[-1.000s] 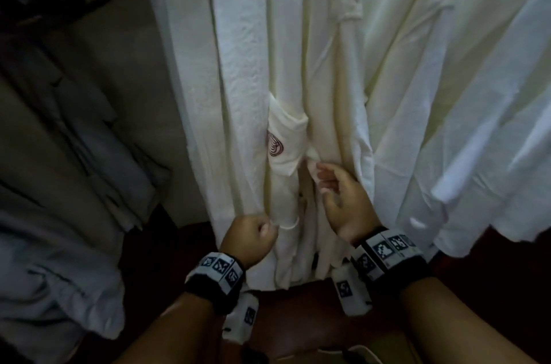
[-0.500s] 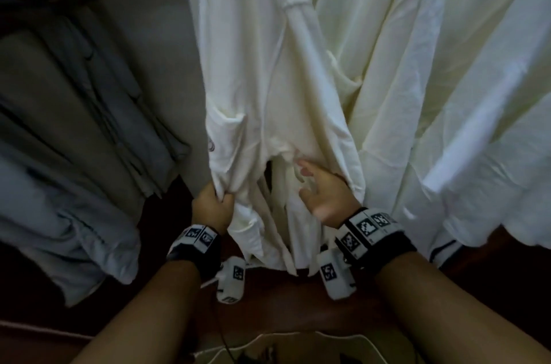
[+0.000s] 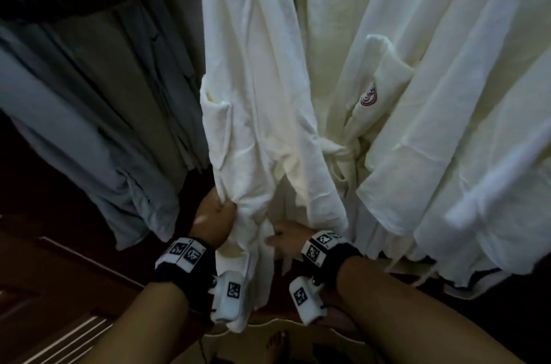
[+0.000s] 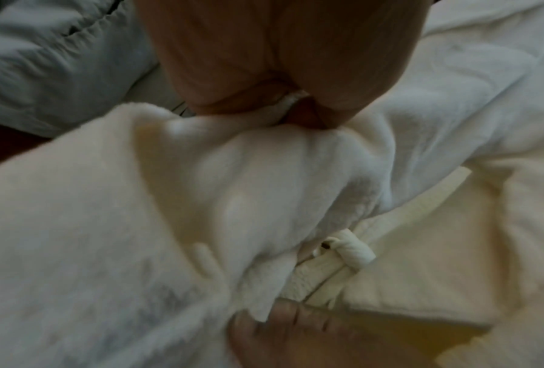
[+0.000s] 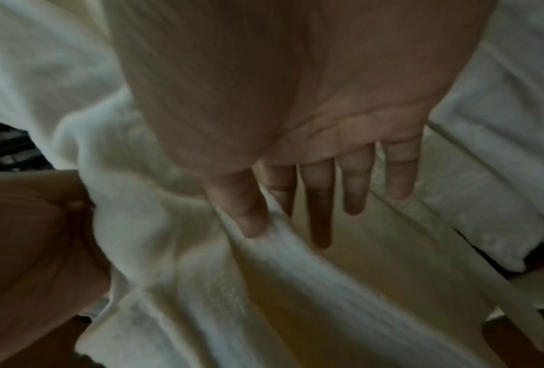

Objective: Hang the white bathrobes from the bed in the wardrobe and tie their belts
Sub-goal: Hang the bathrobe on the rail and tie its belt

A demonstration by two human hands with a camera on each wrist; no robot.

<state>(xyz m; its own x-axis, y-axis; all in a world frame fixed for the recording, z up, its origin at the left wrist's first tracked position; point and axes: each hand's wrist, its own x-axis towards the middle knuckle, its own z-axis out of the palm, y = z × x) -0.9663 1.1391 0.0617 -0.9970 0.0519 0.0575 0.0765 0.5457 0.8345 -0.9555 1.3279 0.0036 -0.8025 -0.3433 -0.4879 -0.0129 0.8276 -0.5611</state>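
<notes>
My left hand [image 3: 215, 216] is bunched around a fold of the white bathrobe [image 3: 253, 113] hanging in front of me in the wardrobe, fingers curled tight into the terry cloth low on its left front panel, just below the patch pocket [image 3: 215, 113]. From my left wrist I see the same hand [image 4: 273, 59] with cloth squeezed out between thumb and fingers, and the robe [image 4: 138, 224] spreading away below it. My right hand [image 3: 287, 240] lies with its fingers straight and a little spread, holding nothing; the thumb [image 5: 242, 211] touches the edge of the robe's right front panel [image 5: 201, 286] and the other fingers reach in behind it. Between my two hands the robe's fronts hang apart. Just to the right hangs a second white bathrobe [image 3: 417, 95] with a maroon emblem [image 3: 369, 94] on its pocket; its belt [image 3: 343, 152] is knotted at the waist, and the knot [image 4: 349, 251] shows clearly from my left wrist. Further right more white cloth hangs, too blurred to tell apart. On the left hang grey-blue garments [image 3: 89, 125], well clear of my hands. Both wrists carry black bands with white marker blocks [image 3: 185, 253], and my bare foot [image 3: 275, 347] shows below on the floor.
</notes>
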